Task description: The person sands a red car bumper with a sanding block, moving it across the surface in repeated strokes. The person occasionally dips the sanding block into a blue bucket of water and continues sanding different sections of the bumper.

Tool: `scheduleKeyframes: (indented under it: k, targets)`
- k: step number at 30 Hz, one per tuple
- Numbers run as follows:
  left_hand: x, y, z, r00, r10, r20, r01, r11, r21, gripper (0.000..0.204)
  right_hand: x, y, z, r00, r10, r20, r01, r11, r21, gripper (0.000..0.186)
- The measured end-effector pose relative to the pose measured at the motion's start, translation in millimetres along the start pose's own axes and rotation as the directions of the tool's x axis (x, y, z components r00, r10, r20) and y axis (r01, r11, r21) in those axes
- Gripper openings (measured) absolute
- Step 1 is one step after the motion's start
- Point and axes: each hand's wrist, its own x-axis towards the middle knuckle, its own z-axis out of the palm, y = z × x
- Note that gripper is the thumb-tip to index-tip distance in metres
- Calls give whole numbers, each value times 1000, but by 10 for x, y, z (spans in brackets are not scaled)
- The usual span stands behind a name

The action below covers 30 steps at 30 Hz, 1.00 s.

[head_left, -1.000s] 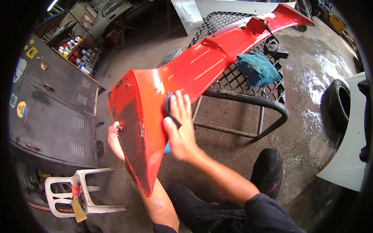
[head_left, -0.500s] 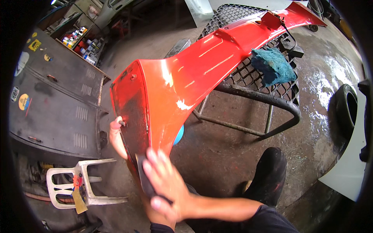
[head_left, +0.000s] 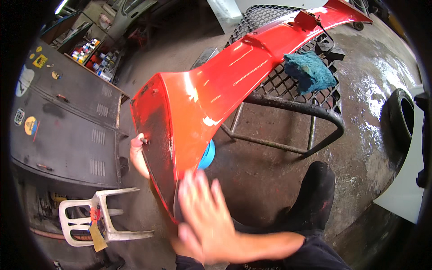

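A long red car bumper (head_left: 225, 76) stretches from in front of me to the far right, its near end face smudged black. My left hand (head_left: 138, 155) grips the left edge of that end; its thumb shows at the rim, while most of the fingers are hidden behind. Over the lower near corner lies my right hand (head_left: 204, 216), fingers extended and blurred by motion. Under its palm is a thin dark sheet that looks like sandpaper (head_left: 177, 204), mostly covered now. A crumpled teal cloth (head_left: 309, 72) rests on the mesh stand beside the bumper.
The bumper lies on a black metal mesh stand (head_left: 330, 120). Beneath its near part is a blue round container (head_left: 207, 155). To the left are dark metal cabinets (head_left: 63, 130) and a white plastic chair (head_left: 108, 216). A tire (head_left: 400, 114) and white panel (head_left: 400, 189) stand right.
My right hand has shifted right across the bumper's corner, covering more of the dark sheet. The left hand keeps its hold on the edge. The view has shifted slightly.
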Motion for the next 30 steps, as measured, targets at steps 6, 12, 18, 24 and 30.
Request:
scheduleKeyframes:
  k: [6, 12, 18, 24, 30]
  targets:
    - [40, -35, 18, 1000, 6, -9, -6, 1000, -9, 38, 94, 64, -62, 988, 114, 107, -95, 981, -172, 71]
    - [-19, -42, 36, 1000, -6, -16, 5, 1000, -18, 38, 106, 73, -40, 980, 153, 126, -119, 963, -244, 72]
    - [-10, -33, 33, 1000, -4, 1, 4, 1000, -27, 38, -106, -150, 21, 989, -3, 145, -4, 999, 44, 78]
    - [21, -39, 37, 1000, 5, 4, -5, 1000, -29, 38, -137, -261, 58, 985, -65, 158, 47, 992, 114, 81]
    - [9, -42, 17, 1000, 5, -3, -5, 1000, -27, 38, 180, 57, -8, 976, 172, 136, -173, 985, 0, 77]
